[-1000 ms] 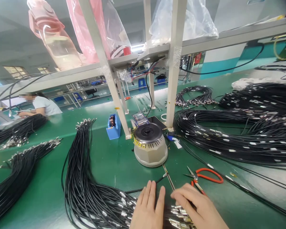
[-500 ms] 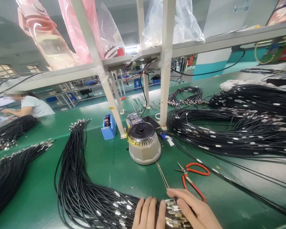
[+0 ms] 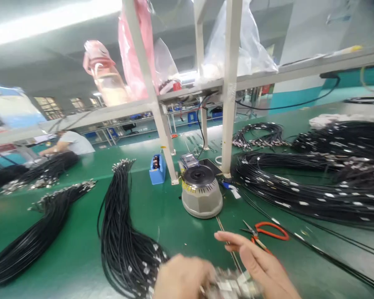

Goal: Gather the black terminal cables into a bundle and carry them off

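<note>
A thick bundle of black cables [image 3: 120, 236] curves across the green table toward the bottom edge, its near end carrying metal connectors [image 3: 229, 286] that look blurred. My left hand [image 3: 183, 276] is curled round the bundle just left of those connectors. On their right side is my right hand [image 3: 258, 261], fingers extended and thumb apart, its palm facing the connector ends. Red-handled scissors [image 3: 255, 232] lie open just beyond my right hand. Farther off stands a round beige device with a black top [image 3: 202, 197].
A blue tape dispenser [image 3: 157, 169] stands beside the shelf post [image 3: 162, 128]. More cable bundles lie left [image 3: 43, 226] and right [image 3: 299, 195]. Bags and a pink bottle [image 3: 107, 79] rest on the shelf. A person [image 3: 75, 142] sits at the far left.
The view has shifted, so the table items appear farther right. My left hand has gone from fingers laid over the bundle to a curled grasp. My right hand has drawn off the connectors and opened.
</note>
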{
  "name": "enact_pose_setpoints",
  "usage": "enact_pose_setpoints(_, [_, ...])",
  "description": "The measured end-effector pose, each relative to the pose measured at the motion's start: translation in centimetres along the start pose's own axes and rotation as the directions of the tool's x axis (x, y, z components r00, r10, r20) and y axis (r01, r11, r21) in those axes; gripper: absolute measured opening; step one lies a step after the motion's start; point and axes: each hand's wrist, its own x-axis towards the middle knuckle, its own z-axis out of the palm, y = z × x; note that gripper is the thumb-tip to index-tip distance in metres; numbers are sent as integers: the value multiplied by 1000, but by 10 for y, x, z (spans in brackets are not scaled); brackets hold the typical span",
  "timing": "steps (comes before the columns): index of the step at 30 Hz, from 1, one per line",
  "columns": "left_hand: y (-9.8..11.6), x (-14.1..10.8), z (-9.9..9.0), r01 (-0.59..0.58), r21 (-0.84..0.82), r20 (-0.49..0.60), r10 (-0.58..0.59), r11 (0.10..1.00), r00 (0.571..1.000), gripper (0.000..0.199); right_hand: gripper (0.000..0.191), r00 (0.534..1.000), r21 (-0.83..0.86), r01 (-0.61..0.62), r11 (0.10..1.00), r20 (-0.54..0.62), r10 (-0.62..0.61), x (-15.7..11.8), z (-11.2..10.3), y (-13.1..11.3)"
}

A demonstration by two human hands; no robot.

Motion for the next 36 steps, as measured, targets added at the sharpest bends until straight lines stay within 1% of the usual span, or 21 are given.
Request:
enact_pose_setpoints(1, [-8, 15, -27, 127, -201, -17, -133, 971, 991, 12, 55, 1000, 3, -4, 1000, 3, 4, 6, 0, -10])
enact_pose_setpoints(2, [-14, 31, -58, 261, -393, -26, -294, 882, 955, 18, 55, 999, -9, 23, 1000, 26, -23, 13, 3, -21])
enact_pose_setpoints(4, [-21, 57, -123, 412, -661, -57, -589, 628, 806, 18, 54, 980, -37, 136, 990, 149, -129, 26, 17, -48])
enact_pose_setpoints(5, [-20, 66, -153, 398, -748, -74, -663, 531, 745, 15, 58, 959, -47, 187, 981, 225, -172, 31, 29, -63])
enact_pose_setpoints(7, [-16, 75, -202, 290, -847, -152, -726, 445, 671, 16, 88, 908, -58, 228, 972, 372, -191, 38, 61, -96])
enact_pose_setpoints(9, [-12, 75, -231, 170, -920, -181, -769, 352, 614, 19, 122, 840, -43, 242, 969, 509, -187, 40, 103, -127])
enact_pose_setpoints(10, [-12, 73, -239, 120, -946, -176, -787, 302, 592, 20, 134, 793, 27, 294, 955, 551, -260, 39, 125, -139])
enact_pose_setpoints(12, [-21, 66, -244, 53, -972, -158, -811, 227, 564, 18, 141, 717, 237, 384, 892, 532, -450, 38, 168, -154])
enact_pose_setpoints(13, [-31, 61, -243, 49, -977, -143, -816, 205, 561, 17, 128, 710, 316, 380, 869, 503, -493, 38, 187, -155])
enact_pose_setpoints(15, [-57, 49, -238, 101, -977, -97, -815, 187, 571, 20, 78, 748, 361, 296, 885, 489, -449, 39, 216, -150])
enact_pose_setpoints(16, [-71, 42, -235, 177, -972, -27, -823, 153, 568, 26, 54, 764, 357, 250, 900, 499, -409, 40, 226, -144])
enact_pose_setpoints(17, [-85, 35, -233, 234, -965, 28, -835, 121, 549, 32, 36, 772, 349, 214, 912, 511, -377, 42, 233, -138])
enact_pose_setpoints(18, [-98, 28, -231, 253, -962, 56, -838, 100, 544, 36, 28, 774, 347, 193, 918, 521, -360, 44, 237, -132])
enact_pose_setpoints(20, [-116, 17, -229, 264, -962, 91, -838, 65, 538, 41, 32, 780, 362, 163, 918, 522, -345, 49, 239, -125])
enact_pose_setpoints(24, [-125, 6, -230, 242, -970, 149, -772, 7, 618, 66, 40, 812, 351, 156, 923, 487, -322, 54, 237, -121])
enact_pose_setpoints(26, [-123, 5, -229, 253, -965, 127, -730, 64, 671, 70, 44, 828, 332, 164, 929, 466, -312, 54, 236, -120])
enact_pose_setpoints(29, [-116, 4, -223, 287, -941, 99, -662, 181, 743, 50, 57, 853, 302, 154, 941, 439, -281, 54, 235, -114])
enact_pose_setpoints(31, [-110, 5, -215, 322, -919, 100, -659, 226, 745, 37, 73, 859, 303, 142, 942, 435, -269, 54, 232, -113])
enact_pose_setpoints(33, [-105, 8, -208, 357, -904, 105, -685, 237, 721, 30, 86, 843, 381, 141, 914, 437, -313, 55, 226, -117])
enact_pose_setpoints(35, [-103, 10, -205, 359, -910, 124, -691, 206, 712, 31, 81, 829, 463, 125, 878, 437, -349, 58, 216, -126])
enact_pose_setpoints(36, [-103, 12, -206, 352, -917, 142, -671, 188, 728, 33, 73, 828, 479, 111, 871, 440, -348, 61, 210, -132])
